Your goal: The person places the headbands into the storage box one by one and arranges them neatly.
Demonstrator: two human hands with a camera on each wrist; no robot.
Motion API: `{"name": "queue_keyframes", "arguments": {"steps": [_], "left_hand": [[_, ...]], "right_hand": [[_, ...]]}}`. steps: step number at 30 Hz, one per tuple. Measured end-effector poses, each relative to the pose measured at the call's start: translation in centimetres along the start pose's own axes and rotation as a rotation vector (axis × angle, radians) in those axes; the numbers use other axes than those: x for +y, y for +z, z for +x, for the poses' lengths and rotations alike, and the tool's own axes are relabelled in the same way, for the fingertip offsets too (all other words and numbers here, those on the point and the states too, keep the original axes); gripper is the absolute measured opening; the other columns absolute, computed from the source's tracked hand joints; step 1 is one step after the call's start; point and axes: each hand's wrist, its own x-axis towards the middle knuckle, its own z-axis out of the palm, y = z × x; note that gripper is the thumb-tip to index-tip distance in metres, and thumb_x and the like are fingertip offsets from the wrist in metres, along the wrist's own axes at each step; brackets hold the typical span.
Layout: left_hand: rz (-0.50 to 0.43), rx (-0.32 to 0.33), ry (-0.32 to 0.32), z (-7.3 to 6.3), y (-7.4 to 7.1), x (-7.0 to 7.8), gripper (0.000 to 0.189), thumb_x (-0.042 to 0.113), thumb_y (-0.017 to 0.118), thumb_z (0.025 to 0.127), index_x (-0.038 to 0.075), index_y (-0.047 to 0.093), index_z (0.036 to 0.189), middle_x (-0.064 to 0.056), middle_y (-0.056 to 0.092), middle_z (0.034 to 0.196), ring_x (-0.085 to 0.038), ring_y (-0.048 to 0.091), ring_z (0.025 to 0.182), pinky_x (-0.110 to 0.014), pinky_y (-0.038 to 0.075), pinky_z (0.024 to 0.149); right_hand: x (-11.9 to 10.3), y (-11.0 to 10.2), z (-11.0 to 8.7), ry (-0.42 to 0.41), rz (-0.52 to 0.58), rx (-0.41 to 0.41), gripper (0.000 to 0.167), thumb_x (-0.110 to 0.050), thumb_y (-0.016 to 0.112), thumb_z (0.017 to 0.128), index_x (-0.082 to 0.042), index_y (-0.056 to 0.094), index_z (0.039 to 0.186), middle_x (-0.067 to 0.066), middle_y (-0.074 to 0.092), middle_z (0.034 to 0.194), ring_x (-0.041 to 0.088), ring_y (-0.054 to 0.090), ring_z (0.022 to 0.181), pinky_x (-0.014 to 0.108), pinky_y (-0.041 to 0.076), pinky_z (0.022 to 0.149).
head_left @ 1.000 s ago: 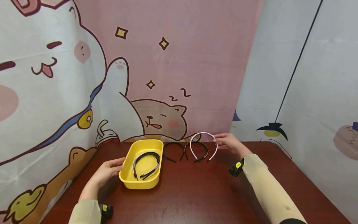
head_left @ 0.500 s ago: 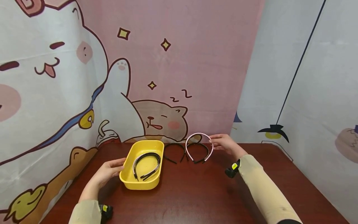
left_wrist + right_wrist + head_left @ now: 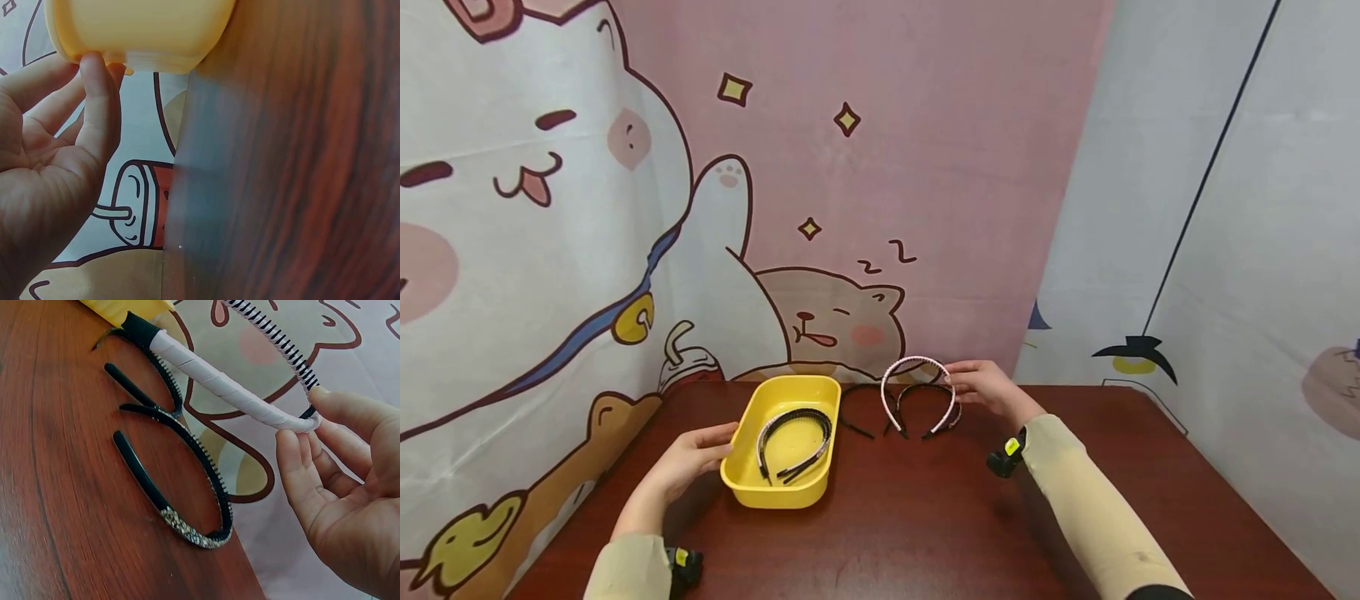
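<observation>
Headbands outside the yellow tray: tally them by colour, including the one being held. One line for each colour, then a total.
Pink: 1, the pink headband in the right hand
Black: 2, the glittery headband and the other headband, nearer the tray
Total: 3

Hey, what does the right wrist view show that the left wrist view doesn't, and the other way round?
Only the right wrist view shows the right hand pinching the pale pink headband, plus a glittery dark headband and another dark headband.

Only the left wrist view shows the left hand at the rim of the yellow basin, and a printed drink with a straw.

Both share part of that basin, the brown table and the patterned backdrop.
</observation>
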Motion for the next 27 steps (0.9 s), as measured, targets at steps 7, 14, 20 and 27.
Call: {"name": "queue_keyframes", "arguments": {"steps": [7, 14, 20, 27], "left_hand": [[0.011, -0.005, 0.003, 0.0, 0.0, 0.3, 0.052, 0.008, 0.057, 0.097, -0.009, 0.039, 0.143, -0.030, 0.045, 0.140, -0.035, 0.058, 0.115, -0.034, 0.053, 0.087], [0.014, -0.011, -0.001, -0.1, 0.0, 0.1, 0.053, 0.009, 0.058, 0.096, -0.009, 0.039, 0.143, -0.030, 0.044, 0.140, -0.032, 0.059, 0.113, -0.033, 0.053, 0.086], [0.012, -0.010, -0.002, -0.2, 0.0, 0.1, 0.053, 0.010, 0.059, 0.097, -0.008, 0.039, 0.143, -0.030, 0.045, 0.140, -0.033, 0.059, 0.114, -0.034, 0.053, 0.086], [0.012, -0.017, 0.009, -0.1, -0.1, 0.2, 0.053, 0.010, 0.059, 0.096, -0.008, 0.040, 0.143, -0.029, 0.044, 0.141, -0.034, 0.058, 0.115, -0.034, 0.053, 0.087]], "right_hand": [[-0.5, 1.0, 0.3, -0.007, -0.004, 0.003, 0.042, -0.004, 0.062, 0.091, 0.011, 0.053, 0.128, 0.008, 0.068, 0.094, 0.013, 0.064, 0.081, 0.033, 0.056, 0.074], [-0.7, 1.8, 0.4, -0.009, 0.013, 0.003, 0.040, -0.002, 0.060, 0.092, 0.012, 0.053, 0.129, 0.002, 0.067, 0.087, 0.012, 0.064, 0.080, 0.032, 0.056, 0.072], [-1.5, 2.6, 0.7, 0.003, 0.018, -0.001, 0.044, -0.004, 0.062, 0.091, 0.012, 0.051, 0.130, 0.004, 0.064, 0.090, 0.013, 0.062, 0.079, 0.033, 0.056, 0.073], [-2.1, 3.7, 1.4, -0.007, 0.043, -0.012, 0.045, -0.002, 0.061, 0.092, 0.014, 0.048, 0.132, 0.004, 0.064, 0.088, 0.013, 0.063, 0.077, 0.032, 0.056, 0.072]]}}
